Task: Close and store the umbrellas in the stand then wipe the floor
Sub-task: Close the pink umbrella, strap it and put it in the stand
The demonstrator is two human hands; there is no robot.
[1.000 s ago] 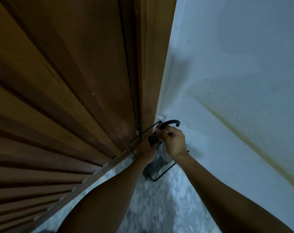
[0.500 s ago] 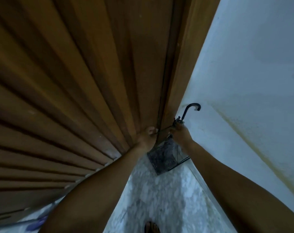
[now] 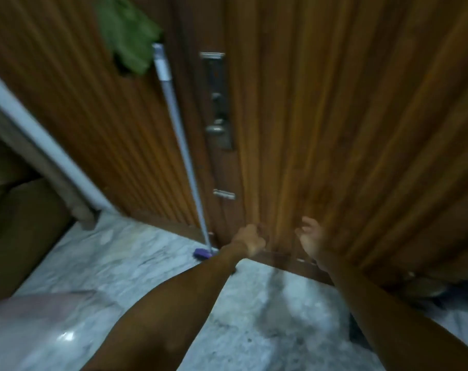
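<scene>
Both my hands are out in front of me, low against the wooden door point(image 3: 334, 129), and neither holds anything. My left hand point(image 3: 250, 241) has its fingers curled in loosely near the door's bottom edge; my right hand point(image 3: 309, 236) is spread, fingers relaxed and apart. The two hands are near each other but not touching.

No umbrella and no stand show from here, so I can't say where they sit. What I do see is the mop point(image 3: 179, 145) leaning upright against the door, its purple head point(image 3: 202, 253) on the marble floor point(image 3: 254, 317) just beside my left wrist. A green cloth point(image 3: 128, 33) hangs at the top of its pole (it looks draped there, though the blur makes that hard to confirm).

Wiping the floor looks like the step ahead. The risk is the lean: the pole is only propped, so a careless brush from my left arm could slide it along the door and send it clattering down. The marble looks glossy too, possibly wet, so the head could skid out.
</scene>
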